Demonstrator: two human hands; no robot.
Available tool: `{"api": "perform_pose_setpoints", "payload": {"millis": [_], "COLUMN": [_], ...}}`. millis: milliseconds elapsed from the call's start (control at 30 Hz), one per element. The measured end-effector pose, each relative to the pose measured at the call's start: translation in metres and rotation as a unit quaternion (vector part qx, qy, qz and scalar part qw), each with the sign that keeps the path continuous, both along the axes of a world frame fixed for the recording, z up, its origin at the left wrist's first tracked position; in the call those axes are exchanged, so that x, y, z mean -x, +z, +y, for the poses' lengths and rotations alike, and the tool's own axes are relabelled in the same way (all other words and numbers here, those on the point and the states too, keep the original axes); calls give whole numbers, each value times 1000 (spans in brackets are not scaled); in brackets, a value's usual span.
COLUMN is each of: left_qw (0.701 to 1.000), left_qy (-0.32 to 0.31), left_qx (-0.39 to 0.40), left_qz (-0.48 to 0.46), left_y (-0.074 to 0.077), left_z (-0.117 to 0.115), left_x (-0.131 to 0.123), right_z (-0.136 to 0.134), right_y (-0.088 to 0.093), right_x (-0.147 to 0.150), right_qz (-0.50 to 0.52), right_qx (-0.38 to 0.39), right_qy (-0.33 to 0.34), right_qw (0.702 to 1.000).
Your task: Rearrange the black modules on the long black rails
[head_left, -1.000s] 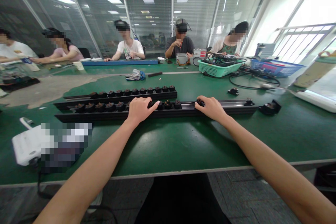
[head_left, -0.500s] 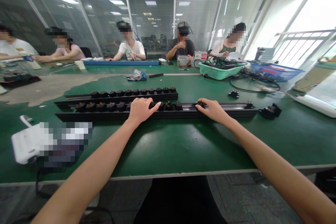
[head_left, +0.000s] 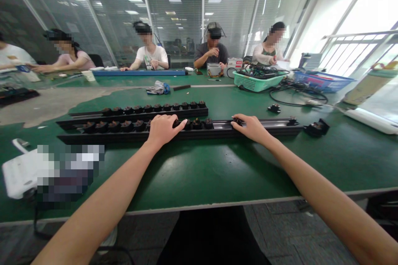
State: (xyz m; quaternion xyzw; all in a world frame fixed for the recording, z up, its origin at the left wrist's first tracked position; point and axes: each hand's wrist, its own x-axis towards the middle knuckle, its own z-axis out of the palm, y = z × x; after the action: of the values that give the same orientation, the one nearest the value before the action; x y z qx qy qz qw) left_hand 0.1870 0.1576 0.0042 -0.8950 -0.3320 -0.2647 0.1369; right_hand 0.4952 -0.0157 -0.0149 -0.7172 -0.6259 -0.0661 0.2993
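A long black rail [head_left: 217,134] lies across the green table in front of me, with a row of small black modules [head_left: 101,126] seated in its channel. My left hand [head_left: 163,130] is closed over the middle of that row, thumb and fingers around a module partly hidden under it. Further right, my right hand [head_left: 250,127] pinches a single black module [head_left: 236,121] in the channel. Between this module and the row shows a bare, shiny stretch of channel [head_left: 220,125]. Behind lies a second, shorter-looking rail [head_left: 186,112] with its own row of modules.
Loose black pieces [head_left: 317,127] [head_left: 274,108] lie at the right. Beyond stand a green basket of cables [head_left: 256,83] and a blue basket [head_left: 325,82]. A white device [head_left: 23,174] is at the near left. Several people sit across the table.
The view has shifted slightly, so the table and rails sit a little further left. Both hands keep nearly the same places on the front rail, with the same grips.
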Motion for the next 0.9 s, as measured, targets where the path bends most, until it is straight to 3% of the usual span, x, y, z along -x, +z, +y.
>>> {"api": "perform_pose_setpoints", "payload": {"millis": [233, 367, 600, 900], "left_qw": [1000, 1000, 1000, 1000], "left_qy": [-1, 0, -3, 0], "left_qx": [9, 11, 11, 5], "left_qz": [-5, -5, -3, -1], "left_y": [0, 1, 1, 2], "left_z": [0, -1, -2, -2], "left_x": [1, 0, 0, 0], "right_z": [2, 2, 3, 5], "right_y": [-2, -4, -4, -6], "right_x": [-3, -5, -5, -2], "right_qz": [0, -38, -44, -55], "right_qx": [-29, -57, -5, -7], "right_qy": [36, 3, -1, -27], "right_qw": [999, 998, 999, 998]}}
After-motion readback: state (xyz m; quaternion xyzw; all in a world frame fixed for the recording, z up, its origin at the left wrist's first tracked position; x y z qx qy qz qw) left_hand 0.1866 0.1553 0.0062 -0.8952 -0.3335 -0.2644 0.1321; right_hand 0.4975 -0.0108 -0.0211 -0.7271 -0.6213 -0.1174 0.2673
